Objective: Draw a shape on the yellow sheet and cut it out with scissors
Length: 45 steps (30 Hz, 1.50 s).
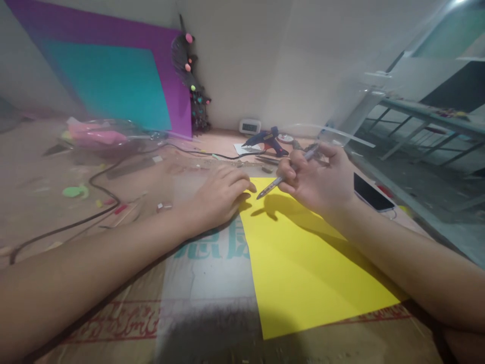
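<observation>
A sheet of yellow paper (303, 273) lies on the table in front of me, partly over a whitish translucent sheet (208, 278). My right hand (316, 174) grips a pen (271, 188), its tip pointing down and left just above the yellow paper's upper part. Under it a shadow of the hand falls on the paper. At the paper's upper left edge rests my left hand (223, 194), palm down with the fingers stretched out. Its fingertips reach onto the yellow paper, not far from the pen tip.
Behind the paper lies a blue glue gun (265, 140), its dark cord (96, 182) running left. A small digital clock (250, 126) stands by the wall. On the right is a phone (373, 192). Purple (178, 76) and teal (117, 81) sheets lean at the back left.
</observation>
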Each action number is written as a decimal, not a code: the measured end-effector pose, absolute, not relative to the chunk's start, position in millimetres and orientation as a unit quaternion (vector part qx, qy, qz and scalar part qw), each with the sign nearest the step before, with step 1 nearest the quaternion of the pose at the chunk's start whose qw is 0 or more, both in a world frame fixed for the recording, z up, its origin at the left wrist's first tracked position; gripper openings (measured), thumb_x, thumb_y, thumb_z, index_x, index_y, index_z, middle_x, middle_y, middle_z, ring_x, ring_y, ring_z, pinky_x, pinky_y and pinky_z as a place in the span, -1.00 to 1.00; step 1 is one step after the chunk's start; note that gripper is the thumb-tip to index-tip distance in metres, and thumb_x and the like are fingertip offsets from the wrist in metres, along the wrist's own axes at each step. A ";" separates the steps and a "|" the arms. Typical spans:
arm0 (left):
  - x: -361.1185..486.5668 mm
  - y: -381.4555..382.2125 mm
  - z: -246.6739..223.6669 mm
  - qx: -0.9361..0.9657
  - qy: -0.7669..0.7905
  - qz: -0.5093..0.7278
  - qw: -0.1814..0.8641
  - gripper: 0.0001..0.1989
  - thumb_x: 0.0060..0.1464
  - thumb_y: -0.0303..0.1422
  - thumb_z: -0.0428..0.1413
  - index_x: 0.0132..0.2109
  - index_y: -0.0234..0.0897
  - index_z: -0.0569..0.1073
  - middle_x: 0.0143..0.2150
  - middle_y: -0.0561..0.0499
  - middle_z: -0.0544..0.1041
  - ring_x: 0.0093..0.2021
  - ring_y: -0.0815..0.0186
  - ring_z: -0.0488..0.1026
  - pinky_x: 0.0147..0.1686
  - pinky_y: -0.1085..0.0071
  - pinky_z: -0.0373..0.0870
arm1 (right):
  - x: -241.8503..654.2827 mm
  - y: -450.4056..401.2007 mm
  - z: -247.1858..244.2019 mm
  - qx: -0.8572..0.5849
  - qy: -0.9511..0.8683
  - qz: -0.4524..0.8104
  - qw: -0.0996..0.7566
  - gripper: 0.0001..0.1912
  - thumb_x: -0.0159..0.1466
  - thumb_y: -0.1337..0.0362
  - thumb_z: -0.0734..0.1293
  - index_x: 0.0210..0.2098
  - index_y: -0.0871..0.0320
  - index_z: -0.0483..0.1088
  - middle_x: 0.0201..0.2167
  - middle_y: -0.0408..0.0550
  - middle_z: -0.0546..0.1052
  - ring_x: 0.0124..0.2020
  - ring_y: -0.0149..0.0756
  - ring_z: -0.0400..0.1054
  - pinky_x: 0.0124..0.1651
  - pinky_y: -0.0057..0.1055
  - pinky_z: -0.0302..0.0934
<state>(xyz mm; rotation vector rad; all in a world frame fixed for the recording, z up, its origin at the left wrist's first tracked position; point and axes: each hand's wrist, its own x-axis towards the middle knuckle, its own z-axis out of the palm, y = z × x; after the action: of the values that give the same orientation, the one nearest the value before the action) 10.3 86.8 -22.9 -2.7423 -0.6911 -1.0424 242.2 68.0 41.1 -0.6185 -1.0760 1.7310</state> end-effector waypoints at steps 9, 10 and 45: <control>7.9 96.8 -27.1 -0.895 -0.309 -0.318 -0.044 -0.66 0.22 -0.22 0.12 0.05 -0.34 0.42 0.08 -0.20 0.48 0.12 0.03 0.38 0.12 0.06 0.28 | 241.3 67.0 41.6 -0.279 -0.445 0.699 0.486 -0.52 0.29 -0.18 0.11 -0.51 0.04 0.08 -0.55 -0.09 0.27 -0.54 -0.30 0.11 -0.47 -0.30 0.14; 8.2 94.5 -25.3 -0.901 -0.292 -0.317 -0.041 -0.66 0.23 -0.21 0.11 0.05 -0.32 0.42 0.09 -0.19 0.48 0.13 0.04 0.38 0.12 0.07 0.27 | 241.5 67.2 41.2 -0.277 -0.445 0.699 0.487 -0.53 0.29 -0.18 0.12 -0.51 0.05 0.08 -0.55 -0.09 0.27 -0.53 -0.29 0.12 -0.46 -0.30 0.15; 7.2 86.2 -20.4 -0.922 -0.197 -0.331 0.036 -0.82 0.31 -0.33 0.02 -0.04 -0.25 0.45 -0.02 -0.15 0.48 0.00 0.12 0.37 0.02 0.14 0.28 | 242.2 68.4 38.3 -0.231 -0.464 0.703 0.487 -0.66 0.19 0.01 0.13 -0.59 0.06 0.09 -0.58 -0.06 0.25 -0.49 -0.26 0.12 -0.45 -0.33 0.14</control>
<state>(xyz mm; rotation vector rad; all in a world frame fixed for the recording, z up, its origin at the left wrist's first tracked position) 7.2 86.2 -20.4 -2.8319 -0.6047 -1.0177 242.2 68.4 38.3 -0.5625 -1.1289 1.7103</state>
